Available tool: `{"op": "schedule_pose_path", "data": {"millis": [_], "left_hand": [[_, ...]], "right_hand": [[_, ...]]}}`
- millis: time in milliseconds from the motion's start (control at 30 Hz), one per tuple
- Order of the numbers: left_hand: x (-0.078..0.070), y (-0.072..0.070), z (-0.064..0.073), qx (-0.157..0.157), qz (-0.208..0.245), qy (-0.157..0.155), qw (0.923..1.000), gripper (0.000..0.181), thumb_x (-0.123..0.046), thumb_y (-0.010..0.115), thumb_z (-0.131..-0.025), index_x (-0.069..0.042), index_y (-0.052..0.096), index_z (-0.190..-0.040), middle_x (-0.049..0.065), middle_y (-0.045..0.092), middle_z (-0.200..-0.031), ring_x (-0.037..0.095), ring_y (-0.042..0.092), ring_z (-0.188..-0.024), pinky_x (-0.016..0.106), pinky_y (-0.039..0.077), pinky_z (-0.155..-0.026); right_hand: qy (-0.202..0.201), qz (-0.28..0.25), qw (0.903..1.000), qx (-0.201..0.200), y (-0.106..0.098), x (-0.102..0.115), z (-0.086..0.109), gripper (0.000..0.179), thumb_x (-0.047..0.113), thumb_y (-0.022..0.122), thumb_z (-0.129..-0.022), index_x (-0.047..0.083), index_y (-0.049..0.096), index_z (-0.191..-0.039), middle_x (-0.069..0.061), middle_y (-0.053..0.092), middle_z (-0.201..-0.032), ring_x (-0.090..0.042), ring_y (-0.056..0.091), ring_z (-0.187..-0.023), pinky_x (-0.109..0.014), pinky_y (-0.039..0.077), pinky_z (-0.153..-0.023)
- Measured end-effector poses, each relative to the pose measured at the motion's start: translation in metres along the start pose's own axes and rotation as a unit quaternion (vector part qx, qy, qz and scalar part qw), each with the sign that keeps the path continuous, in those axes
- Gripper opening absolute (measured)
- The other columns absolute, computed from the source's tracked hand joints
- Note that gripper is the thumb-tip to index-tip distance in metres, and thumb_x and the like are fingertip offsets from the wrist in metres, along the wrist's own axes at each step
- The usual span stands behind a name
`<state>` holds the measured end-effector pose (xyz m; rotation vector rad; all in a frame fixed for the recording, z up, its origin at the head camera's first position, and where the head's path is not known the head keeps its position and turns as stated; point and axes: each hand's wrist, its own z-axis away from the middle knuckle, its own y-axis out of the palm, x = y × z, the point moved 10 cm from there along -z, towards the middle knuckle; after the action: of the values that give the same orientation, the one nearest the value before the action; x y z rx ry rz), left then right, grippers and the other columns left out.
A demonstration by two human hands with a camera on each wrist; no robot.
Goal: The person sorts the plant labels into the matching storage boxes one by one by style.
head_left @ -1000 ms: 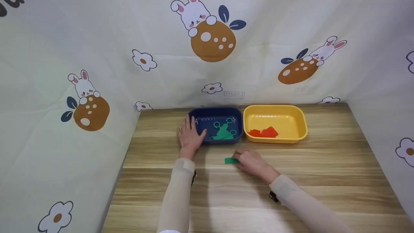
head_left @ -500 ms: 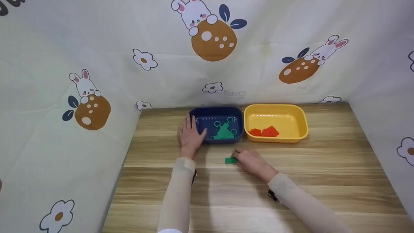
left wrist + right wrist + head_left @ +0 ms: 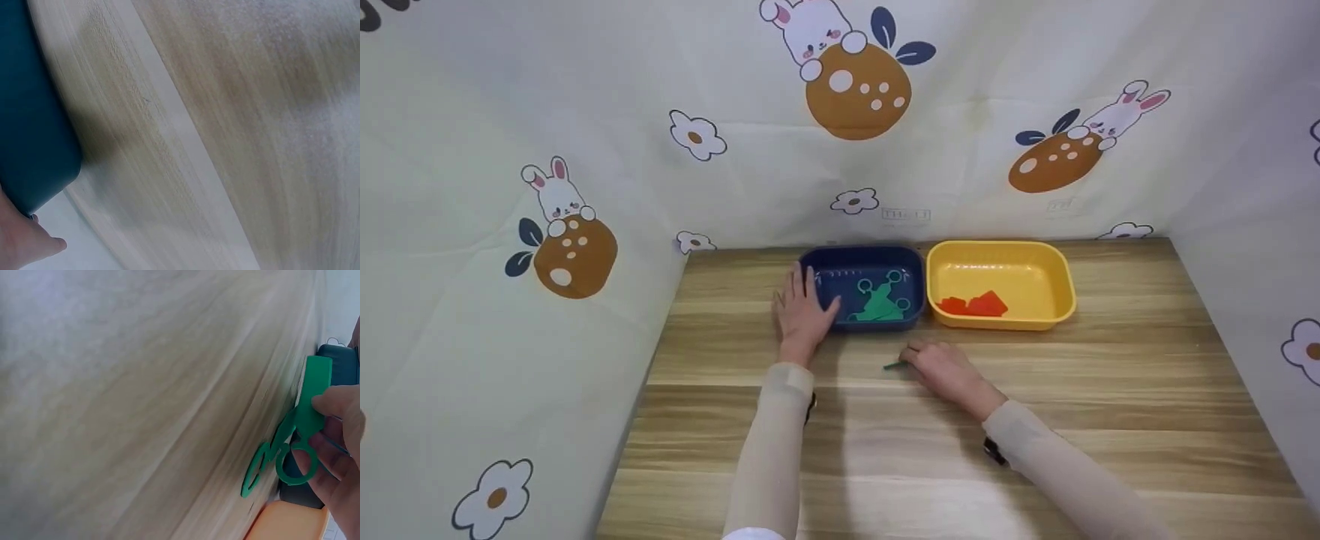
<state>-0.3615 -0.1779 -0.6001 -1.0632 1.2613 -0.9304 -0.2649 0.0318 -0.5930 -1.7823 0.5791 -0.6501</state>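
My right hand (image 3: 949,375) pinches a pair of flat green plastic scissors (image 3: 312,402) between thumb and fingers. Two ring handles and a broad blade show in the right wrist view; in the head view only a thin edge sticks out left of my fingertips. My left hand (image 3: 802,319) rests with extended fingers against the left side of a dark blue bin (image 3: 864,327). Inside that bin, at its right, lies a small heap of green pieces (image 3: 881,306), some with rings. The left wrist view catches the bin's side (image 3: 34,112) and part of my left hand.
Touching the blue bin's right side stands a yellow bin (image 3: 1039,285) with red pieces (image 3: 986,304) at its front left. Both bins sit at the back of a wood-grain table (image 3: 1132,420), against a printed cloth backdrop (image 3: 960,165).
The green scissors in my right hand have turned from flat face to edge-on in the head view. That hand has barely shifted; my left hand stays against the blue bin.
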Motion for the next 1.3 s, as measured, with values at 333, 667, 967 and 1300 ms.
{"op": "schedule_pose_path", "data": {"millis": [333,667,967,1300], "left_hand": [[0.0,0.001,-0.002,0.0,-0.008,-0.003,1.0,0.084,-0.061,0.045,-0.097,-0.014,0.016,-0.161,0.01,0.007,-0.169,0.03,0.011,-0.156,0.058,0.016,-0.124],[0.0,0.001,-0.003,0.002,0.003,-0.003,1.0,0.085,-0.061,0.046,-0.096,-0.014,0.018,-0.161,0.01,0.008,-0.169,0.031,0.012,-0.156,0.06,0.016,-0.123],[0.002,0.003,-0.003,0.011,-0.001,-0.009,0.9999,0.084,-0.061,0.044,-0.097,-0.015,0.015,-0.161,0.01,0.006,-0.17,0.029,0.008,-0.157,0.059,0.016,-0.123],[0.001,0.004,-0.003,0.024,0.003,-0.01,0.9996,0.084,-0.061,0.044,-0.098,-0.015,0.012,-0.162,0.008,0.001,-0.17,0.029,0.004,-0.157,0.057,0.011,-0.125]], "right_hand": [[0.009,-0.033,0.999,-0.03,-0.012,-0.006,-0.001,0.01,0.011,0.074,-0.087,0.013,0.074,-0.096,-0.001,0.07,-0.092,-0.022,0.069,-0.085,-0.037,0.058,-0.075],[0.024,-0.065,0.9974,-0.02,-0.019,-0.008,-0.003,0.013,0.011,0.073,-0.088,0.014,0.072,-0.1,-0.001,0.073,-0.096,-0.021,0.069,-0.089,-0.038,0.059,-0.08],[0.032,-0.062,0.9971,-0.032,-0.028,-0.01,-0.006,0.014,0.01,0.072,-0.087,0.013,0.071,-0.101,-0.002,0.072,-0.095,-0.02,0.067,-0.089,-0.035,0.058,-0.08],[0.026,-0.059,0.9965,-0.053,-0.039,-0.01,-0.01,0.01,0.01,0.07,-0.088,0.012,0.072,-0.097,-0.002,0.074,-0.093,-0.021,0.068,-0.086,-0.036,0.058,-0.076]]}}
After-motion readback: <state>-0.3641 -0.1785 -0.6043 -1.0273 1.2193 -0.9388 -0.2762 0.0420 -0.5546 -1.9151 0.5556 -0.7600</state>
